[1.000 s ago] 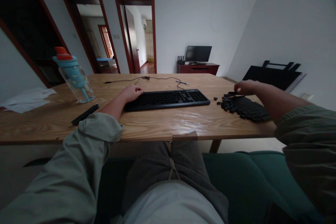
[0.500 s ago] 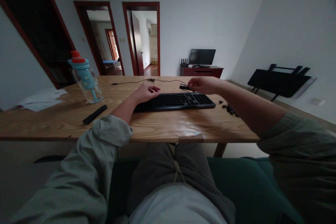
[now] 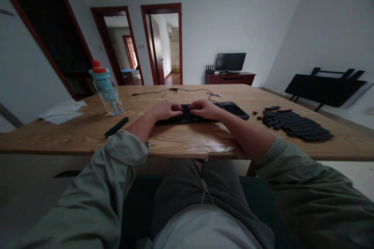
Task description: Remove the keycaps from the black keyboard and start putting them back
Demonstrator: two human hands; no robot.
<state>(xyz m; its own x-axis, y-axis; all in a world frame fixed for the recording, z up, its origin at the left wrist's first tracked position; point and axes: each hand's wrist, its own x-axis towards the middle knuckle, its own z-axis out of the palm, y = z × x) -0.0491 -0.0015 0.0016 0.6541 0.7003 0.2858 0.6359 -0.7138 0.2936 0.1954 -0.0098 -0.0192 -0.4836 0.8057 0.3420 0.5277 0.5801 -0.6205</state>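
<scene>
A black keyboard lies across the wooden table in front of me, partly covered by my hands. Over its left half, my left hand has its fingers bent, thumb and forefinger close together at the keys. My right hand faces it from the right, also curled, with thumb and forefinger pinched low on the keys. Whatever lies between the fingertips of either hand is too small and dark to make out. Behind the keyboard rests a thin dark tool with a pale tip.
Several loose dark keycaps are spread in rows at the right. A black bar-shaped object and a blue-lidded bottle stand to the left, near white paper. A thin cable runs behind the keyboard.
My right hand has let go of a small dark object and come down left onto the keys beside my left hand. The view has shifted, showing more keycaps at the right.
</scene>
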